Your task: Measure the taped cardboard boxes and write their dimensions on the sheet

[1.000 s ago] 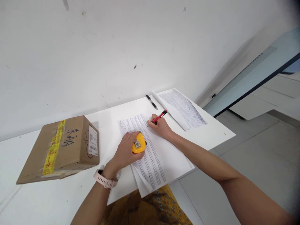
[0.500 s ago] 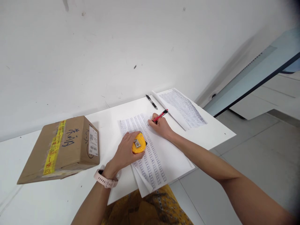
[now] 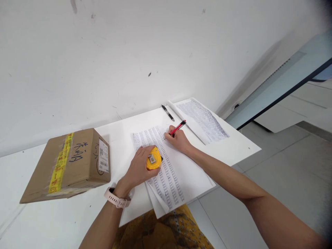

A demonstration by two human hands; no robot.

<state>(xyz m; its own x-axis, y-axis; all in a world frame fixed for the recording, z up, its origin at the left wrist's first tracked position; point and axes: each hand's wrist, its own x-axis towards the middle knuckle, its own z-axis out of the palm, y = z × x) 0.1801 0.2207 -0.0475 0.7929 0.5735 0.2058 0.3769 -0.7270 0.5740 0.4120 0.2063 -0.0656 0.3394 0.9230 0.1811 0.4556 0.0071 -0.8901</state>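
Note:
A yellow tape measure [image 3: 155, 159] rests on the written sheet, and my left hand [image 3: 140, 166] is closed around its left side. My right hand [image 3: 178, 140] grips a red pen [image 3: 177, 127] with a black clip, its lower end near the paper. The tip itself is hidden by my fingers or too small to make out. Beneath both hands lies the white paper [image 3: 192, 173], covered with columns of handwriting on its left half. Its near left corner curls up past the table's front edge.
To the left stands a taped cardboard box [image 3: 75, 162] with a shipping label. A black pen [image 3: 167, 113] lies behind the paper. Further right is another written sheet [image 3: 204, 119]. The white table [image 3: 228, 152] meets the wall at the back and ends at the right above a tiled floor.
Almost nothing differs. My right hand and the red pen have shifted very slightly; the left hand stays on the tape measure.

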